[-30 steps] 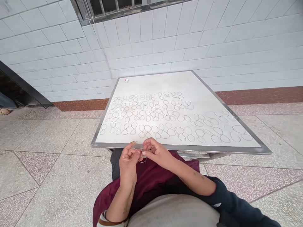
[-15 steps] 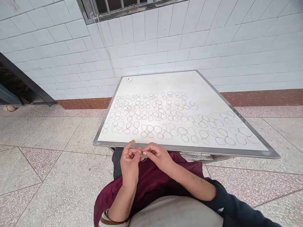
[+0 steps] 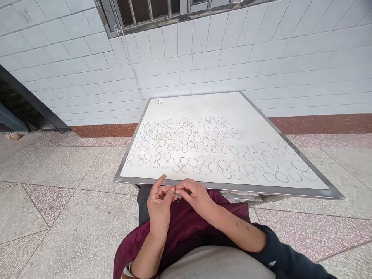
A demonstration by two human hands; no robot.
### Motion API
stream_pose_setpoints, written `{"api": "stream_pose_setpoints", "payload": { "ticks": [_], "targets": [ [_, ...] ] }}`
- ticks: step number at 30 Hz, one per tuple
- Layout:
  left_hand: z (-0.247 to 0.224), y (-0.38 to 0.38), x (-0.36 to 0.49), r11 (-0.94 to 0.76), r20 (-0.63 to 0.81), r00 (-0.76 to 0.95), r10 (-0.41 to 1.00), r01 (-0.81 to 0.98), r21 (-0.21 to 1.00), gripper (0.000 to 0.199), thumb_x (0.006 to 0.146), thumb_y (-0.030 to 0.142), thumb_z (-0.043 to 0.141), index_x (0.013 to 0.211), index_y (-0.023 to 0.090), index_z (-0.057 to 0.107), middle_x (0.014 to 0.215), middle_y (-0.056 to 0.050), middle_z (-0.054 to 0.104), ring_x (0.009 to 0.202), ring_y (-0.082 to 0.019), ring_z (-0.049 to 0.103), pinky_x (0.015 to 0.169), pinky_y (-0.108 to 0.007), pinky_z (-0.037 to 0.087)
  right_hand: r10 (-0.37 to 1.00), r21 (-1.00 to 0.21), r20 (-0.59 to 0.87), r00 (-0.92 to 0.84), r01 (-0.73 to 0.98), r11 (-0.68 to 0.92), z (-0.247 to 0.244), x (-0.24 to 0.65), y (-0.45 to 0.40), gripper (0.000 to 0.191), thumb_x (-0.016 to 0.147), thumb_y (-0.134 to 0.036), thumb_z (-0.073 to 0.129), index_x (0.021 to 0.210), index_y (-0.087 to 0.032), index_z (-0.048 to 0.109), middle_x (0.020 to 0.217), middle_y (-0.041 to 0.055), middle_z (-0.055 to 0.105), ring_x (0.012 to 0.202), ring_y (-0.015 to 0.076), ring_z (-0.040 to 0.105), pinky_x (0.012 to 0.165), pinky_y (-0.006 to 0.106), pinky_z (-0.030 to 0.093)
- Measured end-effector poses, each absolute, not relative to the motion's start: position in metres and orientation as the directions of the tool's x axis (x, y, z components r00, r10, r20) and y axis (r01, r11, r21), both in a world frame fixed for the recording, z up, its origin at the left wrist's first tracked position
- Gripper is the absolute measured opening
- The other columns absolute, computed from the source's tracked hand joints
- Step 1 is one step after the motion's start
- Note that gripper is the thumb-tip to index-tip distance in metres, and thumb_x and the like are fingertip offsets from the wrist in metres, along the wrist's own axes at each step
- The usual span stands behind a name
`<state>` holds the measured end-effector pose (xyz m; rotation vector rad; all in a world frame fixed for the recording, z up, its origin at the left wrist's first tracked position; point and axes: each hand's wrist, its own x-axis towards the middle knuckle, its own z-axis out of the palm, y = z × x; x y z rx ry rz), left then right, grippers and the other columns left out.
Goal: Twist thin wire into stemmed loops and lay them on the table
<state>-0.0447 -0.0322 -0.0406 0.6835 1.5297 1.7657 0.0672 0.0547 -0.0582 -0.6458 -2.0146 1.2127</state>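
Note:
My left hand (image 3: 159, 207) and my right hand (image 3: 196, 195) meet just in front of the table's near edge, above my lap. Their thumbs and fingertips pinch a thin wire loop (image 3: 178, 200), whose curve hangs below the fingers. A small grey-green piece shows between the fingertips, mostly covered, so its kind is unclear. The left index finger points up, apart from the pinch. Beyond the hands, the white table (image 3: 197, 104) carries rows of thin wire figure-eight loops (image 3: 180, 164), some touching or overlapping.
A metal rim (image 3: 232, 186) edges the table. Near its far left corner lies a small white and red object (image 3: 159, 102). Behind stands a white tiled wall (image 3: 174, 58) with a barred window (image 3: 151, 11). Maroon cloth (image 3: 186, 224) covers my lap.
The view has tilted up slightly, so everything sits a little lower. Both hands keep their pinch on the wire loop; the grey-green piece is more covered by the fingers now.

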Motion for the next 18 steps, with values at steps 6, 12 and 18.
{"api": "stream_pose_setpoints", "payload": {
  "ticks": [6, 12, 18],
  "targets": [
    [-0.039, -0.031, -0.044, -0.108, -0.100, -0.638, 0.764, -0.279, 0.954, 0.052, 0.079, 0.028, 0.071, 0.127, 0.020, 0.053, 0.075, 0.003, 0.063, 0.067, -0.010, 0.061, 0.065, -0.023, 0.054, 0.714, -0.991, 0.093, -0.694, 0.008, 0.137, -0.065, 0.065, 0.048, 0.011, 0.090, -0.033, 0.056, 0.091, -0.022, 0.055, 0.080, 0.0003, 0.065, 0.074, 0.0154, 0.062, 0.071, 0.029, 0.048],
    [-0.041, -0.033, -0.044, -0.139, -0.099, -0.630, 0.770, -0.317, 0.938, 0.049, 0.079, 0.030, 0.071, 0.124, 0.019, 0.053, 0.076, 0.002, 0.063, 0.067, -0.011, 0.060, 0.058, -0.022, 0.053, 0.664, -0.998, 0.064, -0.745, -0.056, 0.033, -0.068, 0.063, 0.047, 0.022, 0.093, -0.041, 0.051, 0.086, -0.020, 0.055, 0.070, -0.0017, 0.059, 0.067, 0.0137, 0.055, 0.068, 0.028, 0.044],
    [-0.047, -0.034, -0.043, -0.157, -0.042, -0.617, 0.785, -0.265, 0.951, 0.045, 0.080, 0.027, 0.070, 0.122, 0.020, 0.054, 0.076, 0.003, 0.063, 0.060, -0.009, 0.057, 0.055, -0.022, 0.049, 0.650, -0.988, 0.004, -0.760, -0.105, -0.116, -0.065, 0.062, 0.047, 0.028, 0.089, -0.046, 0.057, 0.083, -0.019, 0.055, 0.066, -0.0033, 0.053, 0.065, 0.0124, 0.048, 0.067, 0.027, 0.038]
  ]
}}
